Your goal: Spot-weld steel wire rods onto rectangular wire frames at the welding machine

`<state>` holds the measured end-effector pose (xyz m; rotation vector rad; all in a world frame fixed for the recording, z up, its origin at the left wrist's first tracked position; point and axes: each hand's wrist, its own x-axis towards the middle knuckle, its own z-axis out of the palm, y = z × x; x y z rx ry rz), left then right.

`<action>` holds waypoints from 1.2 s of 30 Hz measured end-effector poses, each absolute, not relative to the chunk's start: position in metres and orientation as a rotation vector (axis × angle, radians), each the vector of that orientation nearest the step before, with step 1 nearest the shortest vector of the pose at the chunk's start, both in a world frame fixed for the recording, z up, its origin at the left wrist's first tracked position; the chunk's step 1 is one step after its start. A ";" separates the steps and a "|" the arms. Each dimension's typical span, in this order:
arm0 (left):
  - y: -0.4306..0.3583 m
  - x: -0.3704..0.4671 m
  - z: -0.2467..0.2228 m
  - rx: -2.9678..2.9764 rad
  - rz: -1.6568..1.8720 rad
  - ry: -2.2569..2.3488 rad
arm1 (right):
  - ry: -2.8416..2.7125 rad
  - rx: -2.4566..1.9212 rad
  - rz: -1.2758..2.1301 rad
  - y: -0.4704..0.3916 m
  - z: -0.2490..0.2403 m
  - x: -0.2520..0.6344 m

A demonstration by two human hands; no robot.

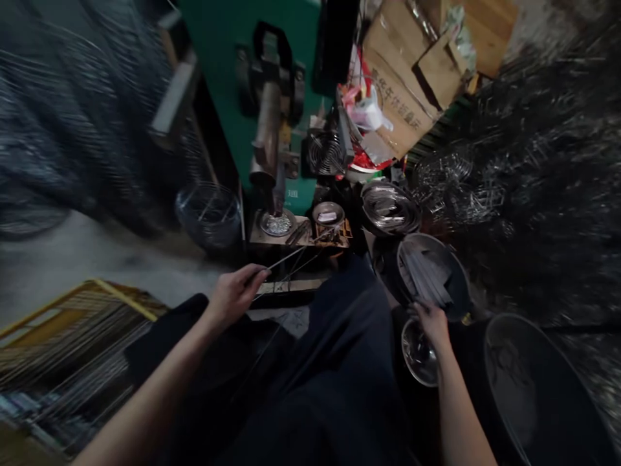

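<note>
As hands (pixel 235 294) pinch thin wire (pixel 286 260), shiny bowls (pixel 420 353)

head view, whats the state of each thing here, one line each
left hand: fingers pinched on thin wire rods
thin wire rods: held, pointing toward the machine
right hand: reaching into the basin, grip unclear
flat metal strips: piled loose in the basin
basin: partly filled
cardboard box: flaps open
small fan: blurred, running or not unclear

Open gap over the dark lap (pixel 339 362), green machine (pixel 228 84) ahead, wire-filled basins (pixel 391 207) crowding right, yellow crate (pixel 72 323) left.
</note>
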<state>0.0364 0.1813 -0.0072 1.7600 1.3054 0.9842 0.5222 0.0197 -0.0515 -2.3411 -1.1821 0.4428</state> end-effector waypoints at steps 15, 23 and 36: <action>0.234 0.051 -0.038 2.230 0.506 1.588 | -0.796 -1.311 1.424 0.193 -0.057 0.258; 0.168 0.023 -0.029 2.063 1.159 1.430 | -0.748 -1.302 1.422 0.215 -0.039 0.219; 0.150 0.003 -0.028 2.036 1.352 1.454 | -0.852 -1.159 1.451 0.223 -0.009 0.185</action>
